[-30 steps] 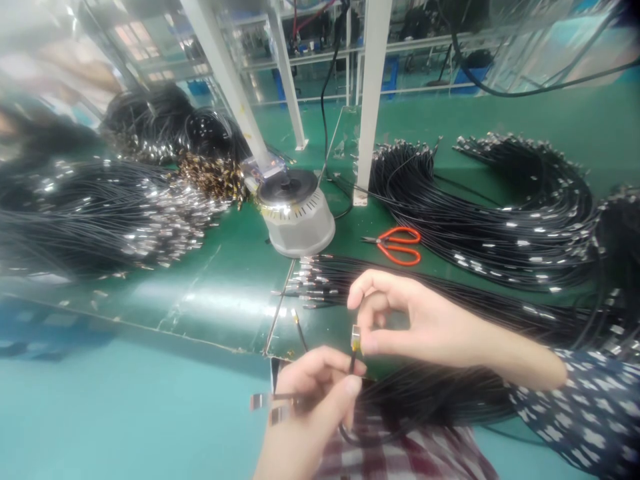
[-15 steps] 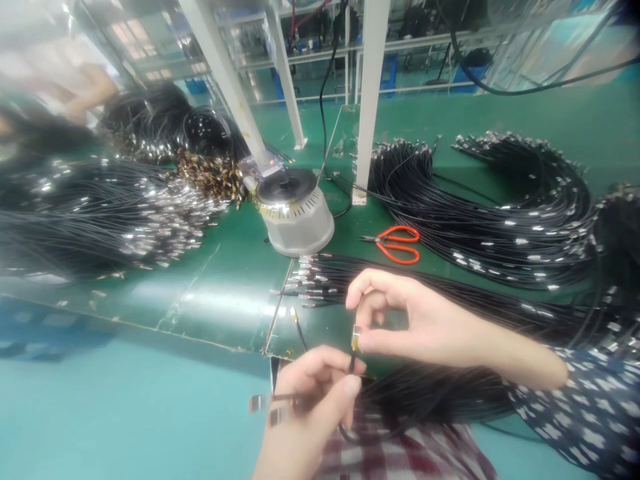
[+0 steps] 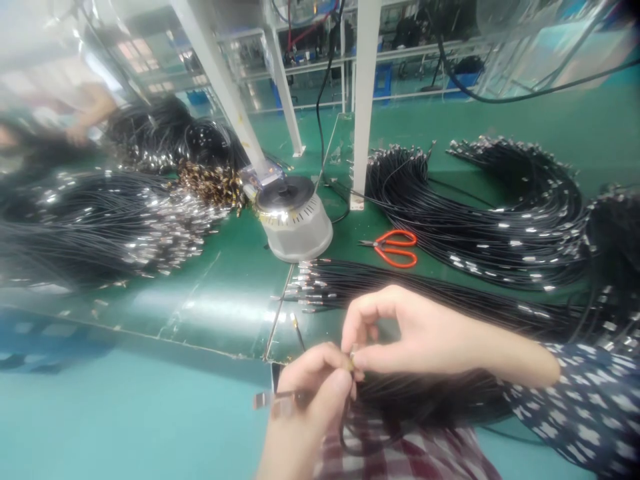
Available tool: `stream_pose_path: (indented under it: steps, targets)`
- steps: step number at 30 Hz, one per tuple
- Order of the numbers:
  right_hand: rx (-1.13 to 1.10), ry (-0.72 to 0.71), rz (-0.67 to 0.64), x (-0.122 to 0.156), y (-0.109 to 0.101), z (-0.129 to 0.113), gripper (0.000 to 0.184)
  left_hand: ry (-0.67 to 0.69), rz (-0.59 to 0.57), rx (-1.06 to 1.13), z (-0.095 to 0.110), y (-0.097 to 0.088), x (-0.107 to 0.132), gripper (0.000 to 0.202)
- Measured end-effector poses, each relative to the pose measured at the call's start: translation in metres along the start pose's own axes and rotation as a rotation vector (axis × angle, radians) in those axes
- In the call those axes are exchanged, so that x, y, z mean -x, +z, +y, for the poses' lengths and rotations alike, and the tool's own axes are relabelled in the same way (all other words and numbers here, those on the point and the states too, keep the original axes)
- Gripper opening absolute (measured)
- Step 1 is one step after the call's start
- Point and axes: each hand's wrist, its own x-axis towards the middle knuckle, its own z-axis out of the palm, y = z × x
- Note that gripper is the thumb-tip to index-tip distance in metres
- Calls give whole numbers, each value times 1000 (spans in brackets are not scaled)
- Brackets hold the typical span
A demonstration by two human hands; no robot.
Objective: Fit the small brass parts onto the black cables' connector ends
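Note:
My left hand (image 3: 305,400) is closed in a pinch on a thin black cable (image 3: 345,427) near the table's front edge; small metal pieces (image 3: 265,400) stick out to its left. My right hand (image 3: 420,333) pinches a small metal connector (image 3: 352,360) at the cable's tip, thumb and forefinger pressed together and touching my left fingertips. A bundle of black cables (image 3: 430,400) lies across my lap under both hands.
A grey round device (image 3: 295,220) stands mid-table. Orange scissors (image 3: 395,247) lie right of it. Large coils of black cables (image 3: 500,207) fill the right side, and more heaps (image 3: 100,220) the left. White frame posts (image 3: 363,100) rise behind. Another person's arm (image 3: 85,113) shows far left.
My right hand has come down with the connector until it meets my left fingertips. The view has shifted slightly downward.

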Motion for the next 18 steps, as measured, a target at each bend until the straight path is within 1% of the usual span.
stream_pose_path:
  steps: [4, 7, 8, 10, 13, 15, 18]
  targets:
    - [81, -23, -34, 1, -3, -4, 11, 5, 48, -35, 5, 5, -3, 33]
    - [59, -46, -50, 1, -4, -3, 16, 51, 87, -54, 5, 6, -2, 31]
    - [17, -36, -37, 0, -3, -2, 17, 60, 113, -43, 4, 6, -2, 30]
    - [-98, 29, 30, -1, 0, 3, 18, 59, 161, -16, 1, 5, -2, 27]
    - [-245, 138, 133, -4, 8, 11, 12, 28, 190, 20, -3, 3, -3, 24]
    - [-294, 156, 158, -5, 13, 16, 13, 11, 197, 51, -5, 2, -4, 23]
    - [-319, 129, 200, -6, 17, 22, 20, -15, 205, 133, -4, 2, -5, 23]
